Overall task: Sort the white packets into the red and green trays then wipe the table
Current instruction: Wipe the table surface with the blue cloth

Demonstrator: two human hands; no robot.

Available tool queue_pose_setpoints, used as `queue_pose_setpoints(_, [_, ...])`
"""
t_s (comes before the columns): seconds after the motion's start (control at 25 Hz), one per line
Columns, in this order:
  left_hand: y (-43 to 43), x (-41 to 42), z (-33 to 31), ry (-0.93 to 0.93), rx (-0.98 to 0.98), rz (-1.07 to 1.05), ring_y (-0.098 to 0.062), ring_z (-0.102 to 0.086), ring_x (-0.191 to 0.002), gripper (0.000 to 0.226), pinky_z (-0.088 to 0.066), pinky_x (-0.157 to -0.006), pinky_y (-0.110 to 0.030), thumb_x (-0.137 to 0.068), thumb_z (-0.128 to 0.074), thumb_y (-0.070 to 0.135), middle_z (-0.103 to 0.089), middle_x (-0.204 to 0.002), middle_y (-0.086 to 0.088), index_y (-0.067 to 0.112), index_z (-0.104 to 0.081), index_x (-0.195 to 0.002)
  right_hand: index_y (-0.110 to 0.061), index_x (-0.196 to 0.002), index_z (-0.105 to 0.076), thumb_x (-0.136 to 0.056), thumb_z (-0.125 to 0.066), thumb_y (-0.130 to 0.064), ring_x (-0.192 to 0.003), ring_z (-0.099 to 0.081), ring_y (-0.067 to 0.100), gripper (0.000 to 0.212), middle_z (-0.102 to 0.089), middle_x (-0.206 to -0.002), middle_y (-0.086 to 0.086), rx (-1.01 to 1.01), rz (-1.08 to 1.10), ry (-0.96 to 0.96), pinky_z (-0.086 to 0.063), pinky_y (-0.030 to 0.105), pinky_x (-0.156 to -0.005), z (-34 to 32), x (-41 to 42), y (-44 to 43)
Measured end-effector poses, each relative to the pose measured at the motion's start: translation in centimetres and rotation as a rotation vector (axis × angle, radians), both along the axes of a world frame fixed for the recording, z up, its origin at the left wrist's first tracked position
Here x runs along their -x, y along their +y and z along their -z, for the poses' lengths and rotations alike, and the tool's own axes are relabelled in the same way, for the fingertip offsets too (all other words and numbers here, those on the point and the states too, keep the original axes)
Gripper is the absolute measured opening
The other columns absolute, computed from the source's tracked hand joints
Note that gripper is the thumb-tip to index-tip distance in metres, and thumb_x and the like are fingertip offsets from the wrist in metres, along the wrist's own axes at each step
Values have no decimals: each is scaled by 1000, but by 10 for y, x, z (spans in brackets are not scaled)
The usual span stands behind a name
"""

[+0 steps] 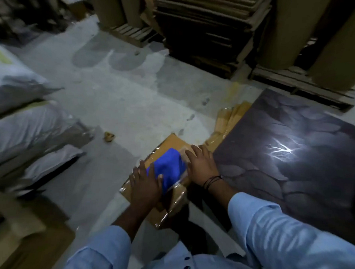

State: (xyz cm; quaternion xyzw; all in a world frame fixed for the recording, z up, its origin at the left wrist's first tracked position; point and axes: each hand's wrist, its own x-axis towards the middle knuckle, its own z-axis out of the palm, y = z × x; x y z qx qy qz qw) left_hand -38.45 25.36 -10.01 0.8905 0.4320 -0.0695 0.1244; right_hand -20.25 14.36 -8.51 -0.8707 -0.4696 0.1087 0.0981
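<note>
Left hand (145, 185) lies on the blue cloth (167, 167), thumb across it and fingers nearly straight; whether it pinches cannot be told. Right hand (202, 167) rests flat, fingers straight, at the cloth's 3 o'clock edge. Head view: the cloth is at 6 o'clock from centre, on a plastic-wrapped cardboard bundle (172, 140) on the floor, with the dark table (294, 150) at 4 o'clock. Judged step: taking up the cloth for wiping; gather it whole into one hand before lifting. Count: two hands, one cloth, one table; no packets or trays in view.
</note>
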Motion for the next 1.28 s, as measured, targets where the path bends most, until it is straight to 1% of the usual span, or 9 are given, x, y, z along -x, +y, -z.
queue_pose_setpoints(0.2, [18, 41, 10, 68, 44, -124, -50, -29, -144, 88, -22, -118, -62, -87, -4, 61, -24, -163, -23, 14, -38, -153, -14, -144, -34, -91, -52, -22, -127, -41, 38, 57, -30, -151, 16, 99, 49, 267, -42, 43, -100, 43, 24, 56])
queue_pose_setpoints(0.4, [25, 32, 20, 93, 94, -101, -47, -20, -149, 82, -14, -121, -59, -92, -5, 57, -17, -165, -22, 13, -29, -156, -16, -154, -18, -92, -53, -24, -143, -16, 44, 71, -9, -162, 15, 199, -213, 69, -35, 51, -109, 74, 25, 82])
queue_pose_setpoints(0.52, [25, 28, 26, 101, 116, -105, -45, -18, -150, 68, -13, -122, -58, -99, -18, 50, -15, -166, -21, 13, -29, -156, -18, -155, -18, -100, -44, -26, -146, -11, 46, 61, -14, -163, 13, 292, -410, -31, -25, 54, -114, 87, 22, 99])
queue_pose_setpoints(0.64, [22, 34, 27, 121, 121, -114, -43, -16, -151, 62, -12, -123, -56, -104, -23, 47, -12, -167, -20, 15, -25, -157, -16, -146, -40, -103, -38, -21, -143, -22, 41, 43, -38, -152, 12, 327, -515, -122, -30, 52, -109, 88, 20, 112])
queue_pose_setpoints(0.76, [21, 40, 20, 134, 116, -127, -42, -13, -152, 61, -11, -123, -55, -106, -23, 47, -8, -168, -18, 16, -23, -158, -13, -121, -61, -99, -42, -13, -122, -45, 36, 29, -61, -120, 10, 249, -549, -156, -39, 47, -95, 84, 19, 117])
queue_pose_setpoints(0.88, [24, 38, 13, 105, 105, -135, -43, -12, -153, 60, -11, -123, -55, -107, -29, 46, -8, -168, -18, 17, -22, -159, -12, -91, -72, -84, -63, -8, -95, -57, 34, 12, -67, -88, 8, 161, -552, -161, -46, 42, -76, 73, 16, 119])
queue_pose_setpoints(0.96, [28, 33, 7, 72, 90, -145, -43, -15, -152, 60, -12, -123, -56, -106, -30, 46, -11, -167, -18, 17, -24, -158, -12, -74, -69, -69, -74, -6, -80, -59, 33, 10, -65, -72, 7, 60, -554, -127, -47, 40, -66, 66, 11, 119])
queue_pose_setpoints(1.12, [29, 10, -10, -14, 74, -110, -43, -14, -152, 58, -12, -124, -57, -107, -31, 42, -8, -168, -18, 18, -22, -159, -16, -84, -64, -69, -64, -12, -83, -58, 33, 16, -66, -78, 7, -166, -436, -19, -44, 39, -74, 24, -7, 102])
queue_pose_setpoints(1.28, [23, -28, -33, -90, 51, 11, -46, -17, -150, 60, -18, -121, -60, -105, -25, 42, -9, -167, -19, 17, -22, -159, -15, -95, -64, -79, -53, -16, -88, -57, 32, 19, -66, -88, 8, -310, -234, -84, -42, 39, -80, -35, -46, 67])
